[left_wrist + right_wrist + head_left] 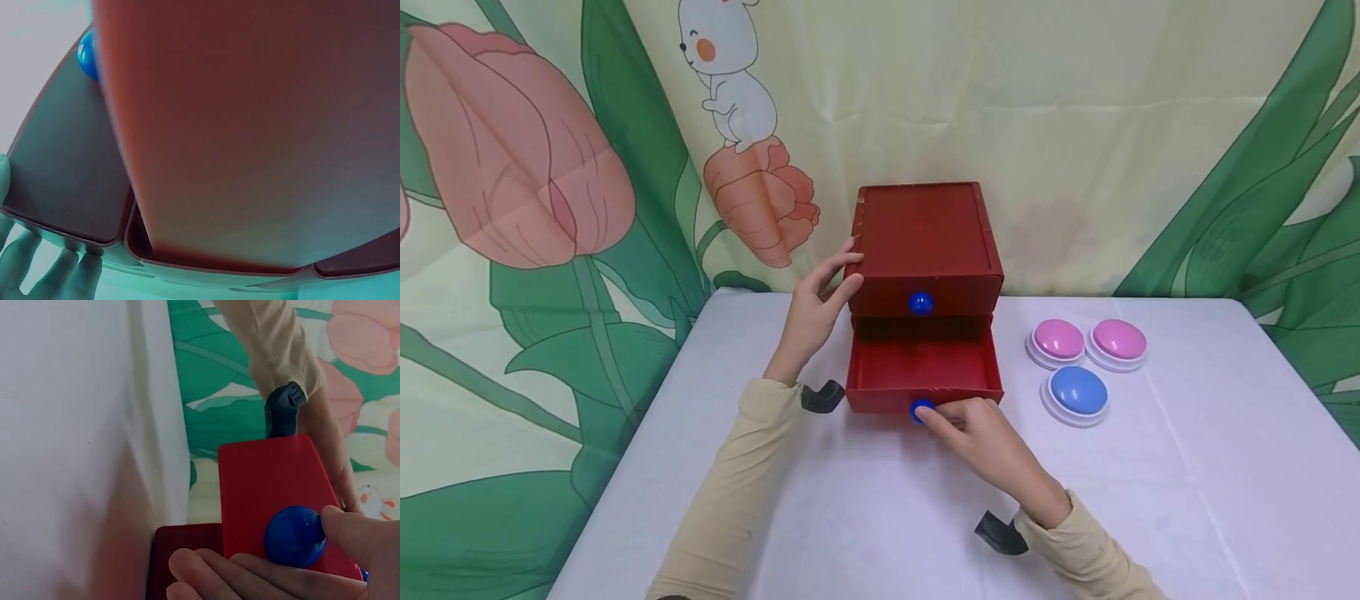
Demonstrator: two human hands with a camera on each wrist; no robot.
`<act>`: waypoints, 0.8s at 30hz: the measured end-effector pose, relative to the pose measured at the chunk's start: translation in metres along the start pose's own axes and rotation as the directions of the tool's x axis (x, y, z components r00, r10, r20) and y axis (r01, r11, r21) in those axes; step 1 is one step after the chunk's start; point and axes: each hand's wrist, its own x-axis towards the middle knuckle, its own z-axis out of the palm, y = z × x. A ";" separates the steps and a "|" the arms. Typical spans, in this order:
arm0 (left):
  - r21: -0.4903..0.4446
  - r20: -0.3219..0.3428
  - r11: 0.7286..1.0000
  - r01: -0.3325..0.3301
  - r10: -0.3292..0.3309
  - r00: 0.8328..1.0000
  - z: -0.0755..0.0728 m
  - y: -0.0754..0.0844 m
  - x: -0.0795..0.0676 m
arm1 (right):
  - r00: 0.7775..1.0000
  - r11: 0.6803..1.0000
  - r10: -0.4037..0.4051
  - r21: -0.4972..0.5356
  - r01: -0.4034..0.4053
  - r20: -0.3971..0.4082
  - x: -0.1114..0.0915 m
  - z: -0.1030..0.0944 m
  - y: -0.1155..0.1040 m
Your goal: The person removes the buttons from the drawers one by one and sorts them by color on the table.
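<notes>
No text, label, brand, number or sign can be read in any of the three views: none on the chest (921, 229), its upper knob (921, 303) or its lower knob (290, 539), none on the blue button (1078, 389), the counter (1210, 433) or the printed backdrop (1075, 150).

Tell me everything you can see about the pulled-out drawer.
The drawer is a red, open-topped box, perhaps plastic, with a glossy round blue knob on its front. It juts from the dark red cabinet, directly below the shut top drawer. The right hand holds the knob between thumb and fingers. Its rear is lost in shadow.
</notes>
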 end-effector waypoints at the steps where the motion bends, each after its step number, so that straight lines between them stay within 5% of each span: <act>1: -0.001 0.001 1.000 0.000 0.000 1.000 0.000 0.000 0.000 | 1.000 1.000 -0.001 -0.002 0.001 -0.004 0.000 0.000 0.000; 24: -0.019 0.009 1.000 0.000 0.000 1.000 -0.001 -0.003 0.001 | 0.999 0.994 0.037 0.099 -0.040 0.036 0.009 -0.001 0.004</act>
